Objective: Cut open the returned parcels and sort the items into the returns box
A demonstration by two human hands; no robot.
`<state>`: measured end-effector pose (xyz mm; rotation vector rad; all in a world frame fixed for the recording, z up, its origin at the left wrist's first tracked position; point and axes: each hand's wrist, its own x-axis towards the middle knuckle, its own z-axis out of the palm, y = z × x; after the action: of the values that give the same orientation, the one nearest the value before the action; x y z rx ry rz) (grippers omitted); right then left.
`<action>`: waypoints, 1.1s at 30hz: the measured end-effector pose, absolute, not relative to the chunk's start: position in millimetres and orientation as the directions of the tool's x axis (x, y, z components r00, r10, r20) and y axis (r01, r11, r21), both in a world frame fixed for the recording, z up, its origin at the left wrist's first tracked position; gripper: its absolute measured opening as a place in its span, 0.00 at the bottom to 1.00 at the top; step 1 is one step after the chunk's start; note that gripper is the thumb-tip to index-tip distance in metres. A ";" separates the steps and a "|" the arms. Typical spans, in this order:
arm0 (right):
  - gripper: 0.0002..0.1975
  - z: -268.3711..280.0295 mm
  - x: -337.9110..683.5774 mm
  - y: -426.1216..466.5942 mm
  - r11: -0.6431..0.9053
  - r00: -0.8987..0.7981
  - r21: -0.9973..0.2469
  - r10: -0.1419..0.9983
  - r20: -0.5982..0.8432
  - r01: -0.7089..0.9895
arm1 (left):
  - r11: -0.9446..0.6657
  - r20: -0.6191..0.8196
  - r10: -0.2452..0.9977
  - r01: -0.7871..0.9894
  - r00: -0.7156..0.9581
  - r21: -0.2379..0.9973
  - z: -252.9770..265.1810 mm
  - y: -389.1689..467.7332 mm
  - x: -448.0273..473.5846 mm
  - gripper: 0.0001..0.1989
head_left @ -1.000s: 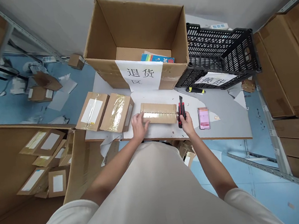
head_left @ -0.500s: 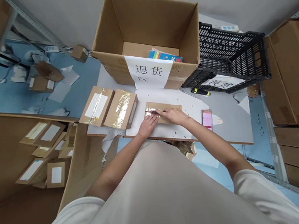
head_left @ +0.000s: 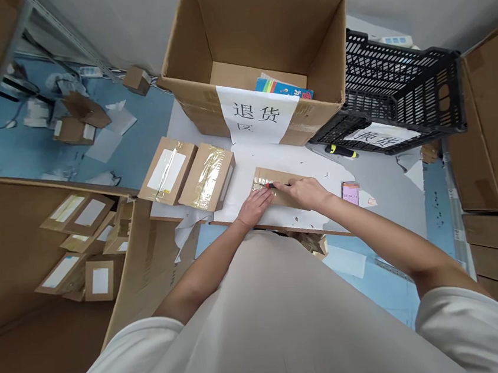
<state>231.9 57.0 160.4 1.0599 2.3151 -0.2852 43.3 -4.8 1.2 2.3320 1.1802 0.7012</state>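
Note:
A small taped cardboard box [head_left: 284,174] lies flat on the table in front of me. My left hand [head_left: 255,206] rests on its near left part, fingers stretched out and pressing it down. In my right hand [head_left: 307,193] is a box cutter [head_left: 270,185] with a red and black tip end, held against the box's taped top near the left fingertips. The blade itself is too small to make out. To the left stand two more taped boxes, one with a white label [head_left: 166,170] and one with shiny tape [head_left: 207,176].
A large open carton [head_left: 199,117] holding blue books [head_left: 283,88] stands at the back, beside a black plastic crate [head_left: 408,89]. A black and yellow tool [head_left: 342,152] and a phone [head_left: 350,193] lie at right. A big carton of parcels [head_left: 101,280] stands at lower left.
My right hand has drawn the box cutter a little to the right along the box. The left hand stays on the box. The whole view has shifted slightly.

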 end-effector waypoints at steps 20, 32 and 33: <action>0.28 150.4 419.8 -21.3 0.157 -0.196 -0.126 0.882 -0.428 0.980 | -0.505 0.133 0.839 0.661 0.528 0.555 26.0 8.8 51.6 0.17; 0.40 56.8 362.8 -66.5 -0.491 0.151 -0.865 0.867 -0.474 0.105 | -0.504 0.012 0.822 0.718 0.569 0.479 48.7 58.1 69.5 0.54; 0.40 55.9 364.0 -66.4 -0.487 0.136 -0.869 0.870 -0.474 0.084 | -0.495 -0.006 0.824 0.726 0.566 0.477 48.3 58.5 69.3 0.54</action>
<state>364.0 -66.4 55.9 2.7512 1.4895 -2.2808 69.3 58.5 48.3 2.3720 1.2506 0.3102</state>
